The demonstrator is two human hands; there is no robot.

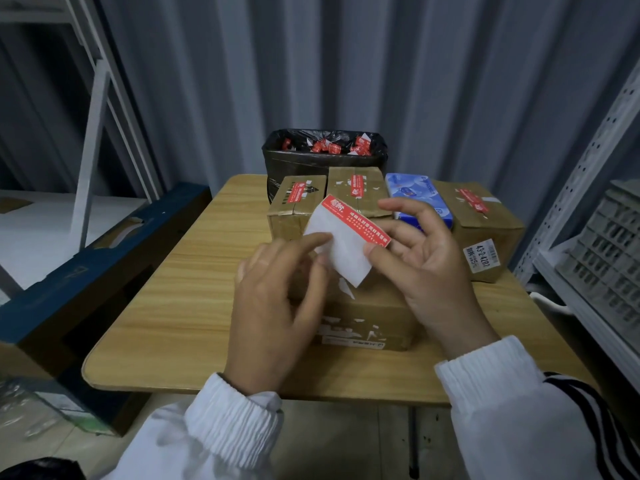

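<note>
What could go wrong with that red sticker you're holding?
The red sticker, pinched by the right hand, might tear or curl onto itself coming off the white paper that the left hand pinches. It might also land crooked on the box below, which already shows torn white scraps.

1. Light wooden worktop (180, 299) with rounded corners
2. Near the middle lies a scuffed cardboard box (367, 320)
3. Along the far side, in a row: left carton (294, 206), middle carton (349, 188), blue tissue pack (412, 192), right carton (485, 230)
</note>
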